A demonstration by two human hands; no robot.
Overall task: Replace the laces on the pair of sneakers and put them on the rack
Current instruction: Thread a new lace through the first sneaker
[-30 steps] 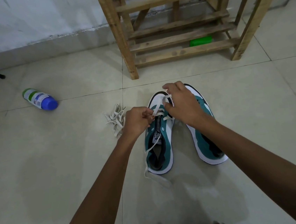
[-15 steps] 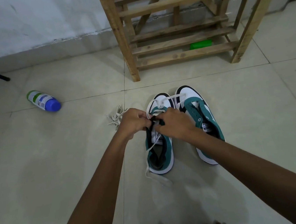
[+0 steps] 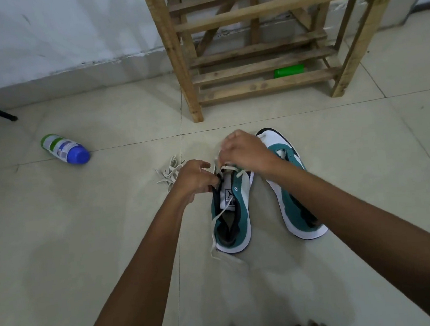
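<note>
A wooden rack (image 3: 256,39) stands against the wall, and on its lowest slats lies a green bottle (image 3: 288,71) on its side; something dark sits on the top shelf at the frame's edge, too cut off to identify. Out on the tiled floor (image 3: 84,243) a white bottle with a blue cap (image 3: 65,149) lies tipped over, well apart from everything else; I cannot tell what is inside either bottle. In front of the rack two teal-and-white sneakers sit side by side on the floor. The left hand (image 3: 194,179) pinches the tongue edge of the left sneaker (image 3: 231,214), and the right hand (image 3: 247,151) pinches the white lace (image 3: 231,167) above the toe end, fingers pressed together on it. The lace's loose tail trails down the shoe's left side onto the tile. The right sneaker (image 3: 291,194) lies just beside it, with no lace visible in it. A loose heap of old laces (image 3: 168,174) rests by the left wrist. Compared with half a second ago, the right hand has risen from the tongue toward the toe, drawing the lace up, while the left hand stays where it was.
</note>
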